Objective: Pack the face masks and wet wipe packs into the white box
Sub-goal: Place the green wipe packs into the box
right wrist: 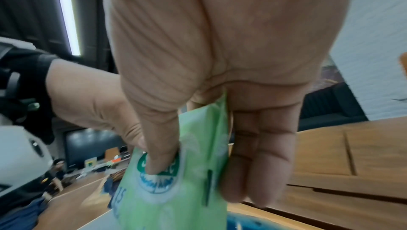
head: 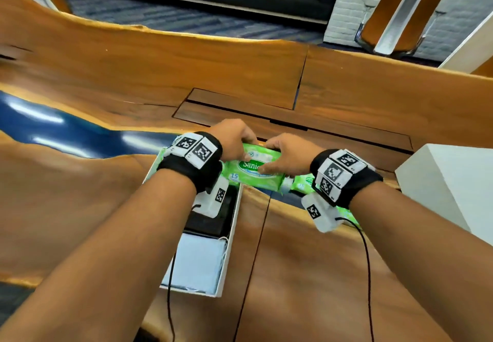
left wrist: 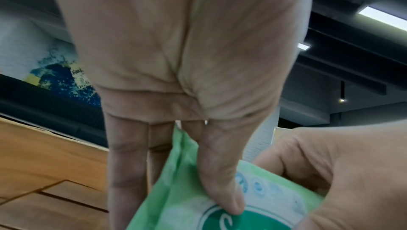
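Note:
Both hands hold one green wet wipe pack (head: 253,172) above the far end of the white box (head: 231,237). My left hand (head: 234,141) pinches its left end, thumb on the printed face (left wrist: 198,204). My right hand (head: 282,154) grips its right side, thumb pressed on the logo (right wrist: 176,178). Inside the box lie a black face mask (head: 213,221) and, nearer me, a pale blue face mask (head: 197,261). Another green wipe pack (head: 302,184) lies on the table under my right wrist, partly hidden.
The wooden table (head: 306,261) has a blue resin strip (head: 66,125) at left and a recessed panel (head: 266,109) behind the hands. A white box lid or block (head: 448,181) stands at the right. Wrist-camera cables trail toward me.

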